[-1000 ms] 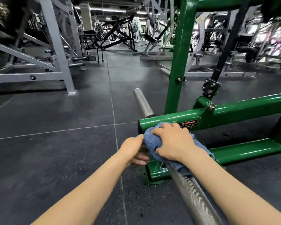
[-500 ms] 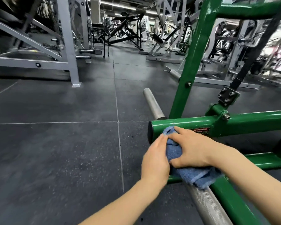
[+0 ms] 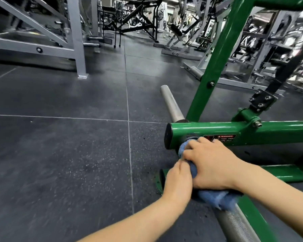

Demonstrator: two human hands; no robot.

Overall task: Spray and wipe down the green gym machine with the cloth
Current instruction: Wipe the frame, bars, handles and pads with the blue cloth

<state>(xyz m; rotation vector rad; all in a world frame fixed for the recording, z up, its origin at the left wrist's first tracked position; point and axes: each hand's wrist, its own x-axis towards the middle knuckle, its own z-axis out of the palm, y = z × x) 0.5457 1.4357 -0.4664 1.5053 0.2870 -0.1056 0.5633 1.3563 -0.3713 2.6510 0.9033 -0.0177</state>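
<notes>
— While the right hand (image 3: 212,165) lies over the blue cloth (image 3: 215,198), what exactly does it do with its fingers?

— They curl down around the cloth and the steel bar (image 3: 238,224) under it, so the hand is wrapped and gripping, with the fingertips close to the side of the green machine's horizontal beam (image 3: 269,132).

— And the left hand (image 3: 178,184)?

— It sits just beside the right one, on the side toward the open floor, touching it. Its fingers are bent inward against the cloth's edge. Whether they actually pinch the fabric cannot be told, since the fingertips are hidden behind the hand.

— Where is the cloth on the machine?

— Bunched around the bar right where the bar meets the beam, just below the red warning sticker (image 3: 220,137). 1 loose end hangs out past the right wrist, over the knurled part of the bar. A small bit of blue also shows above the right hand's fingers, against the beam.

— What else of the machine shows?

— A slanted green upright (image 3: 217,67) rises from the beam, a smooth steel sleeve (image 3: 170,103) sticks out on the far side, and a lower green rail (image 3: 283,172) lies on the dark rubber floor (image 3: 59,154). Grey machines (image 3: 73,32) stand further back, well apart.
</notes>
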